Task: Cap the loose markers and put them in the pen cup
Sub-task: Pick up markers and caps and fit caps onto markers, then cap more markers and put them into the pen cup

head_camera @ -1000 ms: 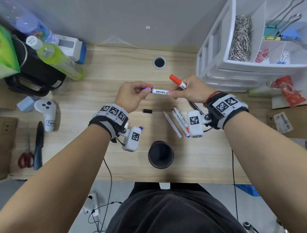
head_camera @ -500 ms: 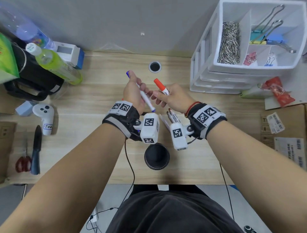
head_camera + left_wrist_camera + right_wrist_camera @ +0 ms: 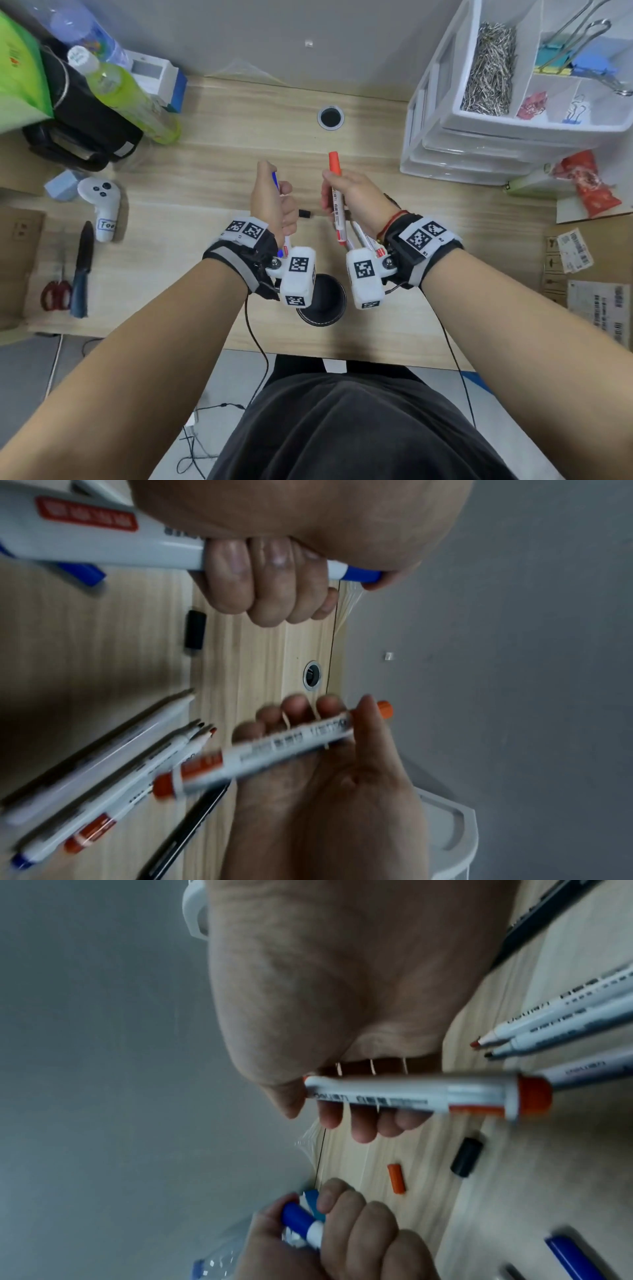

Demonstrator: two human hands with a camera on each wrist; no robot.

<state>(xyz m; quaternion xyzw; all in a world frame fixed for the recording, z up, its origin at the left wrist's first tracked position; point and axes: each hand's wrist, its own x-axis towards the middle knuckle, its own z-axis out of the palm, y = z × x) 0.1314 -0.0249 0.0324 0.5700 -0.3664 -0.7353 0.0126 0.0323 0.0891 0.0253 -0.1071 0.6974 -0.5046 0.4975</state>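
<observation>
My left hand [image 3: 274, 202] grips a white marker with a blue cap [image 3: 275, 180], blue end pointing away from me; its barrel [image 3: 120, 547] crosses my curled fingers. My right hand [image 3: 352, 198] holds a white marker with an orange-red cap [image 3: 335, 192] the same way, its barrel [image 3: 411, 1093] lying across the fingers. The black pen cup [image 3: 322, 322] stands just behind both wrists, near the desk's front edge. Several uncapped markers [image 3: 137, 764] lie on the desk under my right hand. Loose on the desk are a black cap [image 3: 304, 214], an orange cap [image 3: 396, 1181] and a blue cap [image 3: 82, 573].
A white drawer organizer [image 3: 496, 120] with clips stands at the back right. A green bottle [image 3: 130, 99] and a black bag [image 3: 78, 120] sit at the back left. Left of my arm lie a white controller [image 3: 102, 205], a knife [image 3: 82, 267] and scissors [image 3: 54, 294].
The hands have come apart, each with its own marker. Both markers swung from slanted to pointing straight away, and the hands drew back over the pen cup.
</observation>
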